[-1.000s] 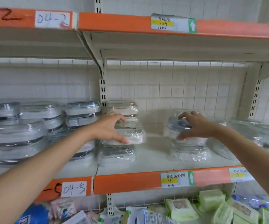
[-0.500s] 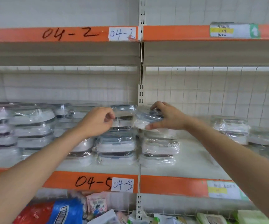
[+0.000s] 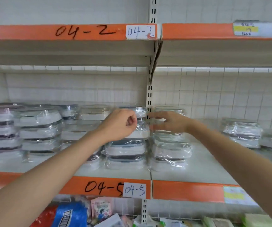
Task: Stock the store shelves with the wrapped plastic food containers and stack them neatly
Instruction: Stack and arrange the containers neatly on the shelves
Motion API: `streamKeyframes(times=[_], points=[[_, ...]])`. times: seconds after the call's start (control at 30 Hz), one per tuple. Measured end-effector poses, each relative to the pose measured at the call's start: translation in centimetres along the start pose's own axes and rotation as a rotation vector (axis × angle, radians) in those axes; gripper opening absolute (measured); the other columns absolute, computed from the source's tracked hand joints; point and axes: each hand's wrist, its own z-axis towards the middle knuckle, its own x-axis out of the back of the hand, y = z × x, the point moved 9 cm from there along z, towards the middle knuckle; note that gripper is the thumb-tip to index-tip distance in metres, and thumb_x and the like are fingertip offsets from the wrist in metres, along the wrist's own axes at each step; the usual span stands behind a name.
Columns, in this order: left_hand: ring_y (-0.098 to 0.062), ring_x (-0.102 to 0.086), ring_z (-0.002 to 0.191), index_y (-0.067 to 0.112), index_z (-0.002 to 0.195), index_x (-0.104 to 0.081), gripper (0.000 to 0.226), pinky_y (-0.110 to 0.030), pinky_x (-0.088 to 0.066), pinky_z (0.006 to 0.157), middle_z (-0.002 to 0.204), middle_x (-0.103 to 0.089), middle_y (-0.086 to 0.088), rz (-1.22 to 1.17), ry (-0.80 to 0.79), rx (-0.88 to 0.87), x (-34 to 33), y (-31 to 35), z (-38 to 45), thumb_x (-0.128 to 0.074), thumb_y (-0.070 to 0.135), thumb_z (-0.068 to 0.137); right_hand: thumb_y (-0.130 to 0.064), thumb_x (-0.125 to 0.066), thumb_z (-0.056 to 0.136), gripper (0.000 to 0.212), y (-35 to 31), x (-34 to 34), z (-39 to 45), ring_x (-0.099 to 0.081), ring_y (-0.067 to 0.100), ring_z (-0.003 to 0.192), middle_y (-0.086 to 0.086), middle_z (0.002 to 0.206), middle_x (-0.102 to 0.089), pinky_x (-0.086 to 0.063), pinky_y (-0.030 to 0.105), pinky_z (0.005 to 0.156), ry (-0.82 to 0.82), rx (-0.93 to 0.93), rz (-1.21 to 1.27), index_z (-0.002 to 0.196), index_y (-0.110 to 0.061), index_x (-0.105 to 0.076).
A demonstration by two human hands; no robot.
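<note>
Reaching w/ both hands into shelf marked 04-5, straightening wrapped containers stacked at the upright. Left hand curling loosely, empty as far as can be seen, against top box of middle stack, long side running left-right; right hand blurred, fingers spread, hovering at top of next stack just beside, nearer that one. Probably squaring the tops next.

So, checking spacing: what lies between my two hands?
In the head view, the slotted white shelf upright and the top wrapped plastic container's edge lie between left hand and right hand.
</note>
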Motion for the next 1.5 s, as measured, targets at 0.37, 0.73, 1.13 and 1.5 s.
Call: streamKeyframes(times=[0.37,0.73,1.13,1.5], points=[[-0.010,-0.052,0.081,0.014,0.100,-0.065,0.019,-0.023,-0.041,0.074,0.089,-0.062,0.006,-0.043,-0.186,-0.233,-13.9,14.9,7.0,-0.060,0.026,0.087,-0.008,-0.052,0.090,0.035,20.9,6.0,-15.6,-0.054,0.010,0.109,-0.009,0.119,-0.060,-0.030,0.002,0.078,-0.022,-0.508,-0.213,0.120,-0.021,-0.064],[-0.025,-0.018,0.144,0.005,0.150,-0.014,0.105,-0.033,-0.021,0.115,0.157,-0.015,-0.012,0.041,-0.753,-0.215,-29.7,22.7,9.1,-0.065,0.060,0.078,-0.003,-0.050,0.091,0.048,29.6,8.9,-20.7,-0.041,0.021,0.131,0.005,0.144,-0.044,-0.029,0.028,0.108,0.080,-0.572,-0.266,0.137,-0.013,-0.045],[-0.009,-0.042,0.120,0.020,0.136,-0.041,0.085,-0.022,-0.034,0.100,0.130,-0.043,0.008,-0.049,-0.447,-0.177,-18.9,18.4,12.8,-0.076,0.056,0.067,-0.045,-0.068,0.080,0.092,32.1,7.7,-12.6,-0.018,0.029,0.139,0.000,0.155,-0.018,-0.024,0.051,0.111,-0.006,-0.530,-0.388,0.151,-0.024,-0.012],[-0.011,-0.043,0.122,0.025,0.130,-0.040,0.079,-0.028,-0.035,0.104,0.132,-0.043,0.009,0.102,-0.520,0.093,-10.7,7.4,8.7,-0.077,0.053,0.067,-0.043,-0.062,0.086,0.065,26.8,10.6,-13.0,-0.028,0.023,0.130,0.000,0.142,-0.039,-0.032,0.045,0.100,0.310,-0.460,-0.498,0.142,-0.025,-0.034]])
